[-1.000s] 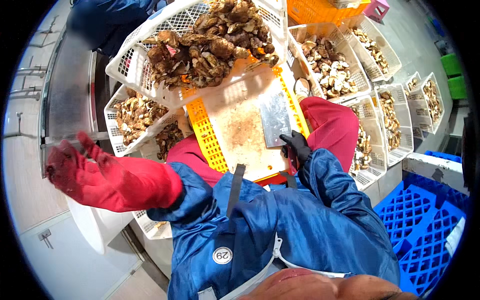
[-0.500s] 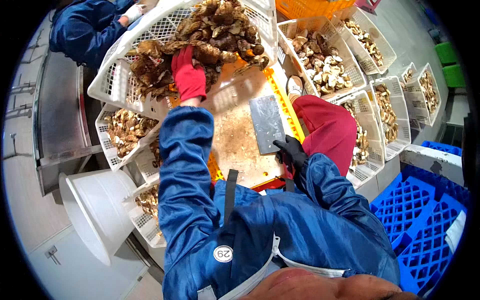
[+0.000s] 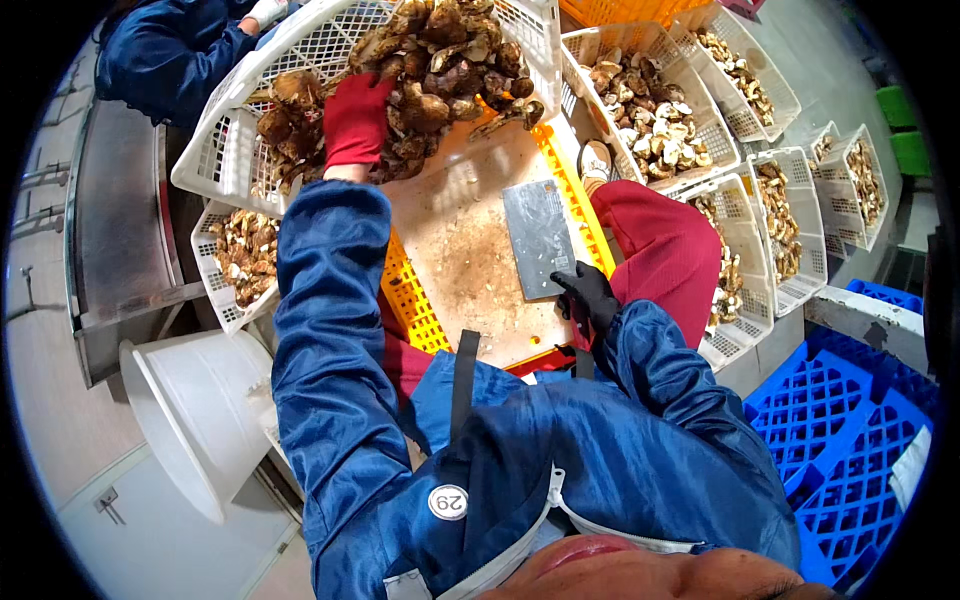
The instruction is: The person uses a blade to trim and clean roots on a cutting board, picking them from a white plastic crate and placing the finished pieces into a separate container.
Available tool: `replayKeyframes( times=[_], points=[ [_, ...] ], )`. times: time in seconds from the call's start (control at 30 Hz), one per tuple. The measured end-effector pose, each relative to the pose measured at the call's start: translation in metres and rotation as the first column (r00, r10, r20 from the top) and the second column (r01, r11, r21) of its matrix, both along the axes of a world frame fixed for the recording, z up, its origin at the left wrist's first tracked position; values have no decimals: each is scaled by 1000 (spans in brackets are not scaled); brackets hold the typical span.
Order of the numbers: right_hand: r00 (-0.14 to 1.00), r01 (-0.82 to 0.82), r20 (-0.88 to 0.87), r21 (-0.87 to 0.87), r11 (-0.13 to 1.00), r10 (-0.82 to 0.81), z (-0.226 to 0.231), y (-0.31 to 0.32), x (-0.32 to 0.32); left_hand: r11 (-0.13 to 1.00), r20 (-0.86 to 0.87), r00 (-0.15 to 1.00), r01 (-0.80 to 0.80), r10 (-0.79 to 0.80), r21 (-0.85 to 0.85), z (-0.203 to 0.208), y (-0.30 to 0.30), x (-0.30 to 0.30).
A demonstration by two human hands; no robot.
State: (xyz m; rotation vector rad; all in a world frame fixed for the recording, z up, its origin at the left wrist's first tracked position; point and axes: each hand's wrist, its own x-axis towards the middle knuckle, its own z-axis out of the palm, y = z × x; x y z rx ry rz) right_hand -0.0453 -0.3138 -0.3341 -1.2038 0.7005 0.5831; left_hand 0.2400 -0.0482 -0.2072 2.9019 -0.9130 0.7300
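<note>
My left hand (image 3: 355, 122), in a red glove, reaches into a heap of brown mushrooms (image 3: 425, 105) in the large white basket (image 3: 225, 165). Its fingers curl down among them, and what they grip is hidden. In a black glove, my right hand (image 3: 588, 297) is closed on the handle of a cleaver (image 3: 538, 238). The broad grey blade lies over the right side of a pale board (image 3: 440, 215) strewn with brown crumbs. Beneath the board shows a yellow crate (image 3: 412, 295).
White baskets of cut mushrooms stand at the right (image 3: 655, 125) and left (image 3: 240, 262). A white tub (image 3: 200, 420) is at lower left, blue plastic pallets (image 3: 830, 430) at lower right. Beyond a metal table (image 3: 120, 200), another person's blue sleeve (image 3: 170, 60) shows.
My left hand has shifted slightly left and farther away over the mushrooms, its fingers now more curled. The right hand and cleaver have barely moved.
</note>
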Motion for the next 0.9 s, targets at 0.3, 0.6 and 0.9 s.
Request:
replayKeyframes(
  times=[0.3,0.6,0.9],
  points=[
    [992,107,65,-32,994,-105,0,1,-3,-177,-368,875,-435,-314,-883,36,2,-156],
    [834,-123,367,-606,786,413,54,-13,-42,-329,-705,551,-834,-447,-443,-148,-30,-289],
    [420,-291,-50,-953,83,906,91,16,-52,439,-882,421,-847,213,-298,-132,-37,-307]
  ],
)
